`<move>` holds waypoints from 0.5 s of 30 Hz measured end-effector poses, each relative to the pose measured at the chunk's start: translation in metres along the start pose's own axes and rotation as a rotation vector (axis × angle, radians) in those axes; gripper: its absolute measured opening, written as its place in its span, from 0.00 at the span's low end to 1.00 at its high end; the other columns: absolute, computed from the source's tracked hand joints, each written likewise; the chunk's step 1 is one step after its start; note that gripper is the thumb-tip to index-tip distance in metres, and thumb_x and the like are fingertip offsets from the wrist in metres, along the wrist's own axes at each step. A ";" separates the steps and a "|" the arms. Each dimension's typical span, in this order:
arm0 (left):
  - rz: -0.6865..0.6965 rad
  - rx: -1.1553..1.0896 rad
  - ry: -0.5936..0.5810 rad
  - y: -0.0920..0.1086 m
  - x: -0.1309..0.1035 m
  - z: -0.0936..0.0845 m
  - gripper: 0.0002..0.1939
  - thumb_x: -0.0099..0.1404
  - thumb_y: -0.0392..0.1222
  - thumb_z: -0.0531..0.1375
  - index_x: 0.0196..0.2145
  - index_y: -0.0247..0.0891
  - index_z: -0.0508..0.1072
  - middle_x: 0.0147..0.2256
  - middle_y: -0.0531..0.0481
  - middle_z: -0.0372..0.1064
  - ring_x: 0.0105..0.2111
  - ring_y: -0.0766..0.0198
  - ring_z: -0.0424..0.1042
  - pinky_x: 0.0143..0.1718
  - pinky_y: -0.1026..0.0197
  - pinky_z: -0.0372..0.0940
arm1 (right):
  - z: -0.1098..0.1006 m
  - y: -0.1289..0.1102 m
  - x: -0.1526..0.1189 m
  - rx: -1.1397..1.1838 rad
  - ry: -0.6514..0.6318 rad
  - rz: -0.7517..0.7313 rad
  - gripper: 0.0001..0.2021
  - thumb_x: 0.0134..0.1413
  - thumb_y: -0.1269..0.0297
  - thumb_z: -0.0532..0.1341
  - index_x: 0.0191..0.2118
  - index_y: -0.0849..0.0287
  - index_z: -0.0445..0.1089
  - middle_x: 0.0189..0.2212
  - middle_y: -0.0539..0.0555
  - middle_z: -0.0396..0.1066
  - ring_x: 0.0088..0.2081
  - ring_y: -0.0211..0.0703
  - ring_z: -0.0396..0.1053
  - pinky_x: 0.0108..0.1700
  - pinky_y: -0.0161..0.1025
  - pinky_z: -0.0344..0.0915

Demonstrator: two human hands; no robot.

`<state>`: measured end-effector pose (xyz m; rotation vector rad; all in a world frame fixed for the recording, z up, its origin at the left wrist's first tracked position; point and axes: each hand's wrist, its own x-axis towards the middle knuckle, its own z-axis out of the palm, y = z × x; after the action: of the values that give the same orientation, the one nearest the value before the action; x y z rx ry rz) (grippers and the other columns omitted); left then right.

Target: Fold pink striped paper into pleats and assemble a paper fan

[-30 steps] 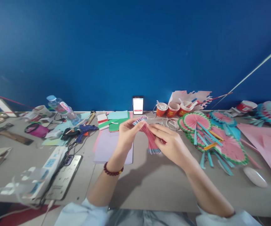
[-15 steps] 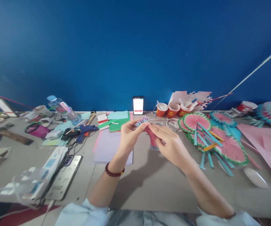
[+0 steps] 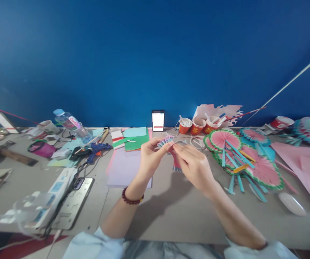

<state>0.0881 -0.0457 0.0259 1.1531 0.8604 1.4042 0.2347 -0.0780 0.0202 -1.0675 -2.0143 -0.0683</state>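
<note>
A pink pleated paper with blue edges is held up above the table, between my two hands. My left hand pinches its upper left end, where the folds spread a little. From the right, my right hand grips the same folds, its fingertips meeting my left thumb near the middle. The lower end of the pleats hangs down beside my right fingers. My fingers hide part of the paper.
Pink and green paper fans lie on the right, near a white mouse. Red cups and a lit phone stand at the back. Lilac sheets, a blue glue gun and a power strip are left.
Both hands have shifted slightly to the right with the pleated paper. At the far left edge, a blurred dark shape beside the wooden strip has moved further into view.
</note>
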 end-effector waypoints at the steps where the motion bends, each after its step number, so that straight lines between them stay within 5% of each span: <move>1: -0.001 -0.002 -0.003 0.001 0.000 0.000 0.10 0.50 0.43 0.68 0.29 0.35 0.78 0.29 0.49 0.73 0.28 0.66 0.71 0.31 0.64 0.69 | -0.001 0.001 0.000 0.020 0.006 0.003 0.19 0.57 0.77 0.51 0.51 0.58 0.68 0.42 0.56 0.75 0.39 0.44 0.71 0.42 0.41 0.69; 15: 0.050 0.007 -0.028 0.005 -0.005 0.002 0.06 0.52 0.41 0.67 0.28 0.36 0.77 0.28 0.50 0.70 0.29 0.68 0.67 0.30 0.67 0.65 | -0.001 -0.001 0.001 0.132 0.090 0.092 0.18 0.57 0.76 0.51 0.48 0.57 0.71 0.37 0.55 0.76 0.33 0.41 0.71 0.36 0.37 0.69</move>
<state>0.0884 -0.0516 0.0298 1.2048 0.8224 1.4231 0.2342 -0.0785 0.0219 -1.0533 -1.8605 0.0628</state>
